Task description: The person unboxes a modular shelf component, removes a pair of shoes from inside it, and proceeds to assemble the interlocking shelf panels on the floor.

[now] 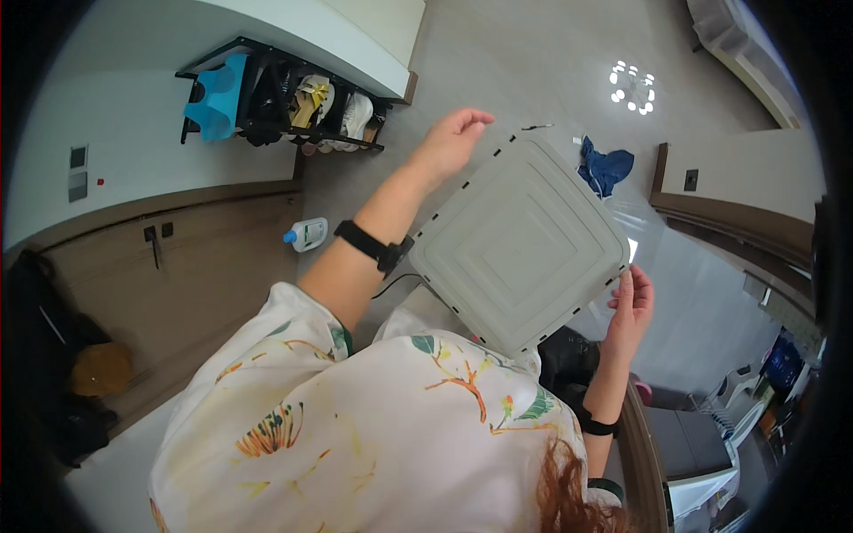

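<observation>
A grey square plastic panel (524,244) with stepped concentric squares and dark slots along its edges is tilted in front of my body. My right hand (630,302) pinches its right corner between thumb and fingers. Off the panel's upper left edge, my left hand (451,142) is raised with its fingers loosely stretched and nothing visible in them. A black strap with a small module (378,249) sits on my left forearm, and a dark cable runs by it. The panel's underside is hidden.
At the upper left stands a black shoe rack (293,98) with a blue plastic stool (218,98) on its end. A white bottle with a blue cap (308,235) is by the wooden door (195,266). Blue cloth (606,166) lies on the floor beyond the panel.
</observation>
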Action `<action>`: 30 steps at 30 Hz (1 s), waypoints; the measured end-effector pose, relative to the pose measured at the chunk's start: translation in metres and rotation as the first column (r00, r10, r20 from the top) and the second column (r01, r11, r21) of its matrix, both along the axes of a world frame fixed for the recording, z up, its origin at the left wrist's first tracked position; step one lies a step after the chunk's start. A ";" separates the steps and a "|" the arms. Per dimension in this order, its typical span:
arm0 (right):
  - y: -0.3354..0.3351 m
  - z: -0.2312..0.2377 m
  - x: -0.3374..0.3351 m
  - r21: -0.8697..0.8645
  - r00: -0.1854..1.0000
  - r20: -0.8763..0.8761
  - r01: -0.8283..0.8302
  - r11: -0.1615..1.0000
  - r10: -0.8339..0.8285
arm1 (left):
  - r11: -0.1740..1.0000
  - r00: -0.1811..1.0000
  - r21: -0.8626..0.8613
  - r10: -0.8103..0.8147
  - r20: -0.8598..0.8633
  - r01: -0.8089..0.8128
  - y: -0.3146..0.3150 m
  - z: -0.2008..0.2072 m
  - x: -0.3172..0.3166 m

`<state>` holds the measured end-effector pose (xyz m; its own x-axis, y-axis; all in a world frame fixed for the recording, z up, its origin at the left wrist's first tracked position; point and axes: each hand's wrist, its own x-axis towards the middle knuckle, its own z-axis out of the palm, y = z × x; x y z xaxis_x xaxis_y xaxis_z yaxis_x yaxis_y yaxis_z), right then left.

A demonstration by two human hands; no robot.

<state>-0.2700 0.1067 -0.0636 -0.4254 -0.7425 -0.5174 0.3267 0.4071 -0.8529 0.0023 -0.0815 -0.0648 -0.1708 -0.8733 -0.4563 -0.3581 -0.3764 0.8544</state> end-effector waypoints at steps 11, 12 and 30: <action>-0.143 0.024 0.058 0.284 0.347 -0.773 -0.561 0.778 0.532 | 0.818 0.766 0.049 -0.514 -0.386 0.573 -0.006 -0.040 0.009; -0.151 0.023 0.066 0.409 0.374 -0.641 -0.573 0.710 0.671 | 0.802 0.742 0.080 -0.503 -0.443 0.592 -0.008 -0.042 0.007; -0.154 0.027 0.119 0.558 0.068 -0.788 -0.339 0.757 0.611 | 0.972 0.911 0.146 -0.114 -0.396 0.185 0.022 -0.075 -0.013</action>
<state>-0.1510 -0.0469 -0.0366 -0.2626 -0.9411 -0.2130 -0.9161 0.3125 -0.2511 -0.0112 -0.0592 -0.1397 -0.4855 -0.7350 -0.4734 -0.0812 -0.5012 0.8615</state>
